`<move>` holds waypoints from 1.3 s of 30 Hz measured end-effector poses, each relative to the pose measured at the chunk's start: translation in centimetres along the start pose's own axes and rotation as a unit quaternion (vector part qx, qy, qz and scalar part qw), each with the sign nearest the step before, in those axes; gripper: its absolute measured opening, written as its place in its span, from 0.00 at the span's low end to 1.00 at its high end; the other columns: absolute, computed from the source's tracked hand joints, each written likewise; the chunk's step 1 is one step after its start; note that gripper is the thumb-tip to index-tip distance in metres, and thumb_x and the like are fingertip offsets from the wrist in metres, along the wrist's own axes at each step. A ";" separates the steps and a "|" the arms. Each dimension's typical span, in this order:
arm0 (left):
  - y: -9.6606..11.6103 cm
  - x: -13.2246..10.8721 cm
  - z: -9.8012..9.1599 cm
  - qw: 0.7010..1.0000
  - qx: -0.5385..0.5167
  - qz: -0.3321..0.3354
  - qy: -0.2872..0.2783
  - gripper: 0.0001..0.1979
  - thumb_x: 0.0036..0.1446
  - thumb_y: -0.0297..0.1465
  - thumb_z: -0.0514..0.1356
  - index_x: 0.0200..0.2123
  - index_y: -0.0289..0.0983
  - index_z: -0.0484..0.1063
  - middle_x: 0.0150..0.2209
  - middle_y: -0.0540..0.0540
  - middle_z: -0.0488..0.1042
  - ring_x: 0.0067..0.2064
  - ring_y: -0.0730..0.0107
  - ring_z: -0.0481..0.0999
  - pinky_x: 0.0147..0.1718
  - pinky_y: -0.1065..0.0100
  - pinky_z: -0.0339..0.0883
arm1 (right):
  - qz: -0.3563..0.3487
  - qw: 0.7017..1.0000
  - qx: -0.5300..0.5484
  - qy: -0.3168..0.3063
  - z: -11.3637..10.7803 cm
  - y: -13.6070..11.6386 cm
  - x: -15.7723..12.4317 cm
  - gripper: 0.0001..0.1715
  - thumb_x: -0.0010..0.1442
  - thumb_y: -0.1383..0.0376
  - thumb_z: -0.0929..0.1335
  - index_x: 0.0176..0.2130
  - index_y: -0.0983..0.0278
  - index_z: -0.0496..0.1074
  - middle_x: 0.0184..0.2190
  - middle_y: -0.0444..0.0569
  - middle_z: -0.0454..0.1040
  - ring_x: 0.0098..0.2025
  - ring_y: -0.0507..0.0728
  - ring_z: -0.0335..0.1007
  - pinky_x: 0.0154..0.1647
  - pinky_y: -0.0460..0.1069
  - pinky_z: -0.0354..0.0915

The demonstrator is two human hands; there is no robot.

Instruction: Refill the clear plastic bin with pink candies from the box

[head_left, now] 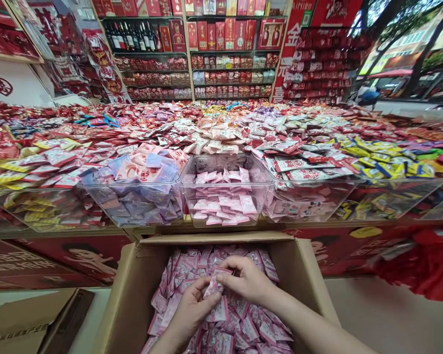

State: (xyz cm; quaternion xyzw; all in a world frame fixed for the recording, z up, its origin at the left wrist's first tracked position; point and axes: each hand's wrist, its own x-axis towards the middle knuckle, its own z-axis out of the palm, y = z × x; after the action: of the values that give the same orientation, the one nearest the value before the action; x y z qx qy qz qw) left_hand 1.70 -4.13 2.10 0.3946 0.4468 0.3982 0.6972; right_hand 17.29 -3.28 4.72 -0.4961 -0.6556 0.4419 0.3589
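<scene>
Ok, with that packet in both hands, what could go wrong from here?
The small packet pinched between the left hand and right hand could slip and get lost among the similar loose packets below. The right forearm crosses the side wall of the carton and might nudge it.

At bottom centre, a cardboard box (303,280) is showing matt, smooth paper walls, while pink packets (249,328) inside are gleaming in crinkled plastic film. Mid-frame, a bin (227,161) is displaying clear, glossy plastic. Upper left, glass bottles (133,38) are shining.
</scene>
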 end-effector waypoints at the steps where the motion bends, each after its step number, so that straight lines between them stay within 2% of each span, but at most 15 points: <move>1: 0.0 0.1 -0.1 0.999 -0.015 -0.017 0.024 0.14 0.36 0.31 0.65 0.31 0.35 0.73 0.27 0.48 0.75 0.27 0.71 0.71 0.25 0.75 0.64 | 0.007 1.000 -0.006 0.010 -0.1 0.1 0.0 0.08 0.49 0.63 0.64 0.24 0.66 0.67 0.20 0.43 0.66 0.25 0.49 0.60 0.26 0.43 0.57; 4: 0.2 0.2 -0.5 0.998 -0.035 -0.046 0.025 0.13 0.41 0.34 0.62 0.33 0.36 0.70 0.21 0.51 0.71 0.18 0.78 0.64 0.13 0.77 0.57 | 0.013 0.999 -0.016 0.031 -0.3 0.1 -0.3 0.06 0.50 0.66 0.63 0.31 0.65 0.66 0.22 0.43 0.67 0.24 0.49 0.61 0.23 0.43 0.57; 7: 0.7 -0.1 -1.1 0.997 -0.062 -0.039 0.014 0.12 0.42 0.34 0.62 0.32 0.36 0.70 0.21 0.51 0.70 0.18 0.80 0.62 0.14 0.78 0.58 | -0.091 0.993 -0.072 0.018 -0.7 -1.1 -0.7 0.13 0.50 0.71 0.61 0.38 0.63 0.65 0.31 0.45 0.70 0.31 0.51 0.65 0.32 0.44 0.60; 10: 1.4 -0.5 -1.4 0.989 -0.122 -0.056 0.064 0.14 0.39 0.38 0.62 0.30 0.37 0.71 0.25 0.49 0.72 0.20 0.78 0.65 0.14 0.77 0.60 | -0.185 0.977 -0.106 0.002 -2.3 -4.3 -1.1 0.14 0.53 0.73 0.60 0.38 0.62 0.67 0.34 0.46 0.71 0.36 0.50 0.66 0.38 0.44 0.60; 12: 1.8 -0.8 -1.3 0.981 -0.152 -0.060 0.104 0.15 0.37 0.40 0.63 0.29 0.37 0.71 0.28 0.48 0.72 0.21 0.74 0.67 0.12 0.76 0.60 | -0.222 0.969 -0.099 0.045 -4.5 -7.2 -0.8 0.12 0.53 0.71 0.61 0.39 0.61 0.67 0.35 0.46 0.71 0.36 0.50 0.66 0.38 0.44 0.61; 15: 1.9 -0.5 -1.4 0.978 -0.164 -0.051 0.115 0.13 0.35 0.33 0.64 0.29 0.39 0.71 0.28 0.50 0.72 0.22 0.73 0.67 0.13 0.74 0.62 | -0.260 0.944 -0.107 0.173 -9.1 -11.6 1.0 0.10 0.52 0.68 0.63 0.38 0.62 0.66 0.34 0.46 0.71 0.35 0.50 0.66 0.36 0.45 0.62; 17: 1.5 0.0 -1.5 0.978 -0.175 -0.047 0.098 0.15 0.32 0.25 0.63 0.30 0.39 0.71 0.29 0.50 0.74 0.23 0.73 0.69 0.18 0.74 0.65 | -0.236 0.926 -0.180 0.234 -12.1 -13.4 3.2 0.08 0.51 0.66 0.64 0.35 0.64 0.68 0.30 0.47 0.71 0.30 0.51 0.66 0.32 0.46 0.63; 18: 1.2 0.3 -1.7 0.978 -0.183 -0.044 0.087 0.17 0.30 0.23 0.62 0.31 0.38 0.71 0.30 0.50 0.74 0.25 0.73 0.70 0.21 0.74 0.65 | -0.202 0.922 -0.233 0.232 -13.3 -14.0 4.5 0.08 0.49 0.66 0.65 0.33 0.65 0.69 0.27 0.47 0.71 0.28 0.51 0.66 0.29 0.46 0.62; 21: 0.2 1.0 -1.9 0.978 -0.197 -0.031 0.069 0.21 0.29 0.21 0.62 0.34 0.37 0.71 0.32 0.47 0.76 0.30 0.71 0.73 0.29 0.75 0.65 | -0.038 0.932 -0.346 0.106 -15.4 -14.4 8.0 0.06 0.45 0.69 0.65 0.27 0.68 0.71 0.21 0.47 0.71 0.22 0.51 0.65 0.23 0.45 0.61; 23: 0.0 1.0 -1.8 0.978 -0.194 -0.024 0.075 0.21 0.30 0.22 0.63 0.35 0.37 0.71 0.32 0.47 0.76 0.31 0.70 0.73 0.31 0.74 0.65 | 0.058 0.934 -0.351 0.029 -15.4 -14.5 9.6 0.08 0.44 0.71 0.65 0.28 0.69 0.72 0.20 0.48 0.71 0.20 0.50 0.64 0.20 0.44 0.61; 25: 0.3 0.7 -1.5 0.978 -0.191 -0.024 0.084 0.21 0.31 0.22 0.64 0.34 0.37 0.70 0.32 0.47 0.76 0.31 0.70 0.73 0.32 0.73 0.66 | 0.108 0.923 -0.369 -0.011 -14.9 -14.8 10.5 0.08 0.44 0.72 0.64 0.28 0.70 0.72 0.20 0.49 0.70 0.20 0.50 0.63 0.19 0.44 0.60; 28: 0.7 0.4 -1.3 0.977 -0.191 -0.025 0.092 0.20 0.32 0.21 0.64 0.34 0.37 0.70 0.32 0.47 0.76 0.31 0.69 0.74 0.33 0.71 0.67 | 0.134 0.880 -0.451 -0.072 -13.7 -15.6 11.1 0.08 0.43 0.72 0.64 0.26 0.71 0.72 0.17 0.47 0.67 0.17 0.49 0.59 0.18 0.44 0.56; 30: 0.7 0.4 -1.4 0.977 -0.194 -0.021 0.086 0.19 0.32 0.21 0.64 0.33 0.36 0.70 0.31 0.46 0.76 0.31 0.69 0.74 0.33 0.70 0.67 | 0.142 0.858 -0.485 -0.090 -13.0 -15.8 11.4 0.07 0.42 0.72 0.65 0.25 0.71 0.72 0.15 0.46 0.65 0.16 0.48 0.56 0.16 0.45 0.54; 36: 0.1 0.9 -2.1 0.979 -0.193 -0.027 0.067 0.17 0.33 0.22 0.63 0.32 0.35 0.71 0.30 0.45 0.76 0.32 0.66 0.73 0.31 0.67 0.68 | 0.155 0.838 -0.516 -0.087 -12.4 -15.3 11.9 0.07 0.41 0.72 0.66 0.25 0.73 0.72 0.17 0.49 0.66 0.19 0.51 0.59 0.18 0.46 0.54; 39: 0.0 0.9 -2.1 0.978 -0.195 -0.035 0.063 0.16 0.34 0.23 0.63 0.32 0.35 0.71 0.30 0.45 0.75 0.29 0.68 0.73 0.29 0.68 0.68 | 0.175 0.833 -0.501 -0.159 -12.7 -14.7 12.1 0.06 0.41 0.70 0.66 0.22 0.73 0.71 0.18 0.50 0.69 0.21 0.52 0.62 0.21 0.47 0.58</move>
State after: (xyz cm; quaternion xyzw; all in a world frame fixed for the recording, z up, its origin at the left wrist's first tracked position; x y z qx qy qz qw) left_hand 0.03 -2.86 1.22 0.2095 0.4176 0.4771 0.7444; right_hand 20.86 9.48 23.35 -0.6371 -0.7375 0.1813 -0.1313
